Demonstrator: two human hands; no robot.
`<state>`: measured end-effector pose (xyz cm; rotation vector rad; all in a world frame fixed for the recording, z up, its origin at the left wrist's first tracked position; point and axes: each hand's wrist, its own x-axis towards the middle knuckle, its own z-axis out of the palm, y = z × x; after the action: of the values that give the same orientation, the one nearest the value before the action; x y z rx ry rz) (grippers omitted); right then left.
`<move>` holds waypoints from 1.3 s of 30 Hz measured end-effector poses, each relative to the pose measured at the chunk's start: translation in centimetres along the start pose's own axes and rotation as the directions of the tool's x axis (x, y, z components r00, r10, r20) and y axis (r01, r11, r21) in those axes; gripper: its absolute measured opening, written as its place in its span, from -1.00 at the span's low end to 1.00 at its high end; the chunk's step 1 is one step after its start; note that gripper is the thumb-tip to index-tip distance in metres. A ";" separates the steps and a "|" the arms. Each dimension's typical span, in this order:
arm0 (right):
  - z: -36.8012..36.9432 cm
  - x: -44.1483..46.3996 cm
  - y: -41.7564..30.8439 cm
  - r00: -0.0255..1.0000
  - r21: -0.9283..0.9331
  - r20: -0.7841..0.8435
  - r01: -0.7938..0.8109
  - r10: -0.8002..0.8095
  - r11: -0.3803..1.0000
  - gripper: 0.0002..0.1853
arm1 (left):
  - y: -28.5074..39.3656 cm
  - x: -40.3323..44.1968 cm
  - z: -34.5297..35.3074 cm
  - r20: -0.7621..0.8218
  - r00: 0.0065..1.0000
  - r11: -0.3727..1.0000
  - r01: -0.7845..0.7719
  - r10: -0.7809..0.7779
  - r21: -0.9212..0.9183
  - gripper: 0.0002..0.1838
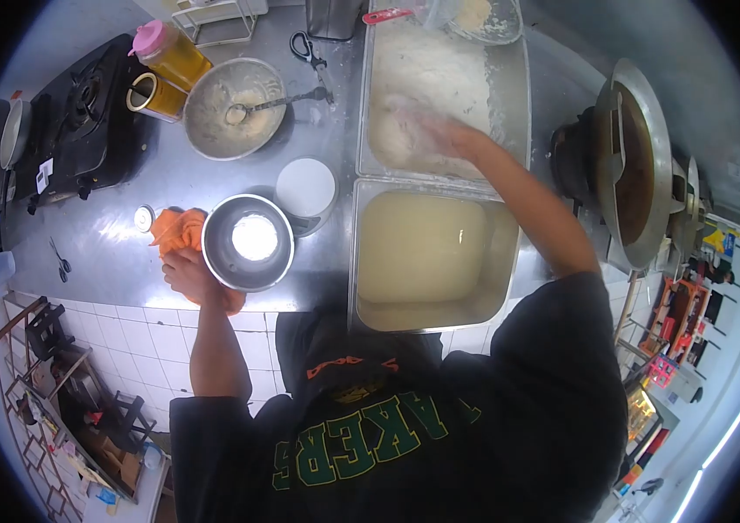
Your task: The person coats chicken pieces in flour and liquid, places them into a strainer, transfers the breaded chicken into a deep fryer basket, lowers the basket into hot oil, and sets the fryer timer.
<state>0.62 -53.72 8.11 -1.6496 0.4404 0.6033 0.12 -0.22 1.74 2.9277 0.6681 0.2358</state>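
Observation:
My left hand (187, 272) is closed on a bunched orange cloth (180, 228) near the front edge of the steel counter, beside an empty metal bowl (248, 275). My right hand (426, 131) is coated in white powder and reaches into a steel pan of flour (457, 74); its fingers are blurred and partly lost against the flour. Directly in front of that pan is a second steel pan (511, 253) holding pale, cloudy liquid (418, 253). A white round-topped item (306, 187) lies between the metal bowl and the pans.
A wide bowl (204, 131) with batter residue and a ladle (278, 104) stands further back, near scissors (304, 50). A pink-lidded jug (169, 57) and black stove (82, 131) are at left. A large wok (666, 174) of brown liquid stands right.

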 end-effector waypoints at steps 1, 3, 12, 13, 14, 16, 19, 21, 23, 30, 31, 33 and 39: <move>-1.7 0.5 -0.9 1.000 0.019 0.015 0.019 -0.020 1.000 -0.27 | -0.1 -0.2 -0.2 0.008 1.000 1.000 0.002 -0.003 0.003 -0.51; -2.9 2.0 -2.8 0.999 0.045 0.037 0.036 -0.038 0.998 -0.26 | -0.4 -0.3 0.0 -0.006 1.000 1.000 0.004 -0.004 0.006 -0.52; 4.7 2.2 -3.0 0.972 -0.946 0.227 0.204 0.061 0.253 -0.26 | -0.3 -0.2 0.0 -0.013 1.000 1.000 0.005 -0.005 0.005 -0.54; 5.0 1.1 -3.3 0.979 -0.942 0.202 0.202 -0.026 0.268 -0.26 | -0.3 -0.2 -0.1 0.002 1.000 1.000 0.009 -0.009 0.004 -0.53; 4.9 0.6 -3.6 0.978 -0.938 0.175 0.200 -0.114 0.281 -0.27 | -0.2 -0.1 -0.1 0.016 1.000 1.000 0.015 -0.015 0.002 -0.53; 4.3 0.4 -4.2 0.985 -0.922 0.153 0.173 -0.085 0.347 -0.36 | -0.4 -0.2 0.0 0.015 1.000 1.000 0.010 -0.010 0.003 -0.52; -0.4 3.5 -1.9 0.988 -0.859 0.116 0.154 -0.106 0.488 -0.42 | -0.1 0.1 0.0 0.014 1.000 1.000 0.011 -0.011 0.003 -0.49; -4.8 5.9 0.2 0.995 -0.817 0.097 0.058 0.036 0.573 -0.25 | 0.1 -0.2 -0.4 -0.004 1.000 1.000 0.008 -0.008 -0.013 -0.47; -3.2 3.0 0.1 0.998 -0.809 0.047 0.008 0.052 0.587 -0.21 | 0.2 -0.6 -0.5 -0.007 1.000 1.000 0.002 -0.002 -0.009 -0.47; -1.4 2.2 -0.1 0.978 -0.747 0.091 -0.059 0.190 0.662 -0.16 | -0.3 -0.6 0.7 -0.100 0.990 0.994 -0.090 0.096 0.061 -0.57; -2.5 1.1 -2.9 0.958 -0.728 0.220 0.037 0.182 0.684 -0.18 | -0.5 -0.5 0.6 -0.126 0.988 0.994 -0.077 0.087 0.083 -0.58; -3.4 1.4 -4.4 0.925 -0.689 0.345 0.135 0.159 0.712 -0.21 | -0.6 -0.4 0.7 -0.116 0.988 0.992 -0.093 0.103 0.087 -0.58; 3.4 4.8 -1.4 0.990 -0.787 0.042 -0.049 0.133 0.615 -0.12 | -0.2 -0.7 0.5 -0.070 0.994 0.989 -0.075 0.084 0.125 -0.59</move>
<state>4.79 -49.90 5.89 -2.4386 0.1751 1.0541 -0.50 -0.36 1.13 3.0804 0.5962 0.3258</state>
